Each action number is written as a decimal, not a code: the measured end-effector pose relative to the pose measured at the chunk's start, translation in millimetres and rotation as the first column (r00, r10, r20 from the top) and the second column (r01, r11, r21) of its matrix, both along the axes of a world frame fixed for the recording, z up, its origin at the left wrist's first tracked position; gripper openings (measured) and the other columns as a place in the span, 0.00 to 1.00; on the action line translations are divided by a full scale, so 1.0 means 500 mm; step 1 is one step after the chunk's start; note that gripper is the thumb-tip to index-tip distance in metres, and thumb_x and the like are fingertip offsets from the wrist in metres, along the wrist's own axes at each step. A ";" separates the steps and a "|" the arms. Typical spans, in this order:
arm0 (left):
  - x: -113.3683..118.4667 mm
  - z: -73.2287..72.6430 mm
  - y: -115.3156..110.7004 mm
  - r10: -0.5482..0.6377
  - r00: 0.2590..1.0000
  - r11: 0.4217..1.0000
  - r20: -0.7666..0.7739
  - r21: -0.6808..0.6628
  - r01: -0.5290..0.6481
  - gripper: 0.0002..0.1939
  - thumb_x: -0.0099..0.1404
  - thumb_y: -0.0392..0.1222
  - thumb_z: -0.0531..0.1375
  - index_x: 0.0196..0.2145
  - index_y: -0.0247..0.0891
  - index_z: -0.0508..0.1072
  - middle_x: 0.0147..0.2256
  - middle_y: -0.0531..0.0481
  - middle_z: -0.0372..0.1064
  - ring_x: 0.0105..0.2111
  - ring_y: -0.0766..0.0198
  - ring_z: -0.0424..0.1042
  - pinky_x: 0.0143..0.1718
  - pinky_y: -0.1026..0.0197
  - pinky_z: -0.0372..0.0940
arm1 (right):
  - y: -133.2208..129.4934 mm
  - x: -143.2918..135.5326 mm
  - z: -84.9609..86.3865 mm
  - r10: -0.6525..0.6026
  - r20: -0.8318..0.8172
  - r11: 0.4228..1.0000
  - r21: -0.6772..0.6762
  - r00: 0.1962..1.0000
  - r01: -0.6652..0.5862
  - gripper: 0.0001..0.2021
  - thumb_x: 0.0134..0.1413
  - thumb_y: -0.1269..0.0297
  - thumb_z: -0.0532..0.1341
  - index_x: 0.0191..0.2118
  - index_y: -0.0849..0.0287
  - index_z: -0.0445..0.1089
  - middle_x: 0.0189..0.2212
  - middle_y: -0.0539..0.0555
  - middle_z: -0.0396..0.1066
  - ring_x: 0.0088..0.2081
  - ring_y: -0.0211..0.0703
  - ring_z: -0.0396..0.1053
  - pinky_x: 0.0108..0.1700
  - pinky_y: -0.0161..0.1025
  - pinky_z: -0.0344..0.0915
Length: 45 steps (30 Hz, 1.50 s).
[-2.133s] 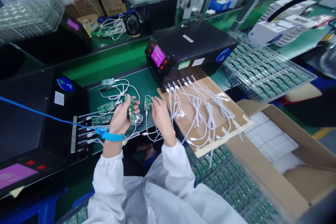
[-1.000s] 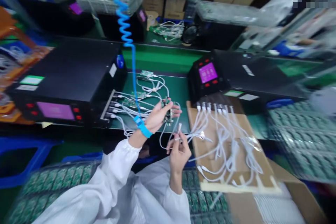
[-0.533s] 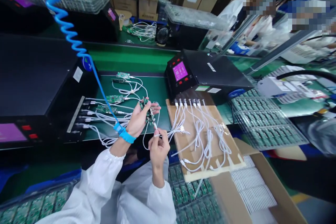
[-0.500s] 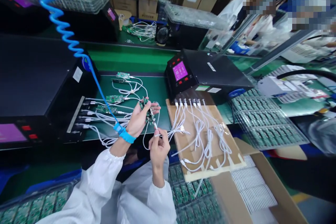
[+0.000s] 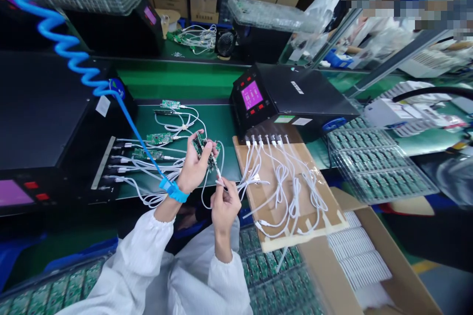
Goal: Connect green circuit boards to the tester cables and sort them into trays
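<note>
My left hand is closed around green circuit boards, thumb pressed over them. A blue wrist strap with a coiled blue cord circles that wrist. Just below and to the right, my right hand pinches the white plug end of a cable, which meets the lower edge of the boards. Whether the plug is fully seated I cannot tell. Left of my hands, more circuit boards lie on the green bench with white cables attached, several running to a connector strip on a black box.
A black tester with a pink screen stands behind a cardboard sheet carrying bundled white cables. Trays of boards sit at right. An open carton holds stacked white pieces. More boards in trays lie beside my lap.
The boards in my left hand have turned slightly and show more of their faces. My right hand keeps its pinch on the cable plug. The view has shifted a little.
</note>
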<state>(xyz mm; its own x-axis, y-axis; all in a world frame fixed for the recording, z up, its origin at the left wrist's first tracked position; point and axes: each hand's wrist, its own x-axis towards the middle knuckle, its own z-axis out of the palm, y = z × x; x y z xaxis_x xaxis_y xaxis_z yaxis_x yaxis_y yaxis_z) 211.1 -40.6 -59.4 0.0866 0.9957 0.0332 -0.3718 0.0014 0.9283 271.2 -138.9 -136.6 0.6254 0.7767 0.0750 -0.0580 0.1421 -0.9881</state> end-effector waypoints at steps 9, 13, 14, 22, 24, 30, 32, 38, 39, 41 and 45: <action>-0.003 -0.011 0.000 -0.001 0.996 0.998 -0.094 0.063 0.007 0.25 0.69 0.49 0.65 0.59 0.46 0.63 0.41 0.50 0.70 0.33 0.67 0.70 0.38 0.64 0.68 | 0.009 0.000 0.013 0.043 -0.051 0.999 -0.010 0.998 -0.043 0.16 0.65 0.51 0.63 0.42 0.60 0.79 0.35 0.51 0.65 0.17 0.25 0.61 0.14 0.29 0.56; 0.004 -0.002 0.002 0.043 0.999 0.996 -0.011 0.072 -0.042 0.24 0.66 0.48 0.67 0.56 0.46 0.66 0.43 0.50 0.72 0.32 0.68 0.69 0.38 0.65 0.68 | -0.001 0.018 0.036 0.176 -0.194 0.978 -0.074 0.965 -0.193 0.19 0.61 0.49 0.66 0.49 0.59 0.79 0.47 0.57 0.71 0.15 0.22 0.58 0.13 0.30 0.55; 0.006 0.001 0.003 0.048 0.998 0.996 0.026 0.069 -0.050 0.23 0.66 0.49 0.68 0.55 0.47 0.66 0.43 0.50 0.72 0.32 0.69 0.69 0.38 0.64 0.68 | -0.004 0.025 0.044 0.171 -0.244 0.977 -0.086 0.954 -0.197 0.21 0.59 0.49 0.67 0.51 0.58 0.78 0.48 0.58 0.72 0.14 0.22 0.57 0.12 0.30 0.54; 0.039 0.012 0.012 0.057 0.964 0.995 0.258 -0.095 -0.033 0.18 0.65 0.54 0.68 0.45 0.42 0.71 0.37 0.51 0.72 0.25 0.72 0.68 0.26 0.66 0.64 | 0.041 0.074 0.106 0.032 -0.410 0.994 0.109 0.911 0.014 0.24 0.56 0.51 0.69 0.55 0.56 0.69 0.35 0.50 0.69 0.30 0.33 0.66 0.31 0.32 0.68; 0.045 0.012 0.012 0.046 0.964 0.994 0.261 -0.110 -0.017 0.18 0.63 0.53 0.69 0.43 0.41 0.71 0.35 0.53 0.71 0.23 0.73 0.66 0.25 0.67 0.63 | 0.061 0.075 0.113 0.014 -0.390 0.985 0.166 0.921 0.055 0.21 0.60 0.50 0.66 0.53 0.55 0.68 0.40 0.53 0.70 0.36 0.36 0.69 0.39 0.36 0.71; 0.053 0.008 -0.002 -0.074 0.989 0.994 0.125 -0.068 0.083 0.19 0.64 0.53 0.69 0.47 0.42 0.72 0.40 0.51 0.73 0.24 0.73 0.67 0.25 0.67 0.66 | 0.098 0.063 0.120 -0.024 -0.254 0.987 0.146 0.967 0.063 0.16 0.62 0.50 0.65 0.45 0.59 0.71 0.29 0.50 0.70 0.30 0.37 0.69 0.33 0.36 0.69; 0.054 0.007 -0.005 -0.113 0.988 0.991 0.107 -0.062 0.120 0.19 0.65 0.53 0.68 0.48 0.42 0.73 0.40 0.50 0.73 0.26 0.72 0.68 0.26 0.66 0.68 | 0.101 0.060 0.123 -0.010 -0.210 0.991 0.130 0.978 0.038 0.16 0.62 0.51 0.65 0.46 0.60 0.73 0.29 0.50 0.71 0.29 0.37 0.69 0.33 0.36 0.69; 0.056 0.003 -0.008 -0.165 0.986 0.986 0.004 -0.025 0.165 0.20 0.66 0.53 0.67 0.50 0.42 0.73 0.41 0.49 0.74 0.26 0.72 0.68 0.29 0.66 0.69 | 0.100 0.063 0.123 -0.017 -0.137 0.987 0.154 0.990 0.038 0.15 0.64 0.53 0.64 0.45 0.61 0.74 0.37 0.55 0.73 0.30 0.35 0.70 0.36 0.36 0.72; 0.057 0.003 -0.008 -0.165 0.986 0.986 -0.016 -0.021 0.164 0.20 0.66 0.54 0.67 0.50 0.42 0.73 0.41 0.49 0.75 0.26 0.71 0.68 0.29 0.66 0.69 | 0.101 0.065 0.121 -0.015 -0.112 0.987 0.160 0.994 0.033 0.14 0.65 0.53 0.63 0.44 0.61 0.74 0.38 0.55 0.73 0.30 0.34 0.69 0.37 0.36 0.72; 0.057 0.006 -0.009 -0.167 0.985 0.986 -0.033 -0.021 0.167 0.20 0.65 0.54 0.67 0.50 0.41 0.74 0.40 0.49 0.75 0.26 0.71 0.68 0.30 0.66 0.69 | 0.101 0.069 0.119 -0.008 -0.068 0.986 0.167 0.998 0.020 0.14 0.66 0.53 0.62 0.44 0.61 0.74 0.38 0.55 0.72 0.30 0.34 0.69 0.36 0.35 0.71; 0.056 0.007 -0.010 -0.195 0.980 0.981 -0.044 -0.023 0.194 0.21 0.65 0.54 0.68 0.50 0.41 0.73 0.41 0.49 0.75 0.25 0.71 0.67 0.29 0.65 0.68 | 0.100 0.077 0.112 -0.007 -0.022 0.981 0.193 1.000 0.011 0.12 0.67 0.55 0.62 0.44 0.60 0.74 0.41 0.55 0.70 0.30 0.33 0.68 0.35 0.35 0.70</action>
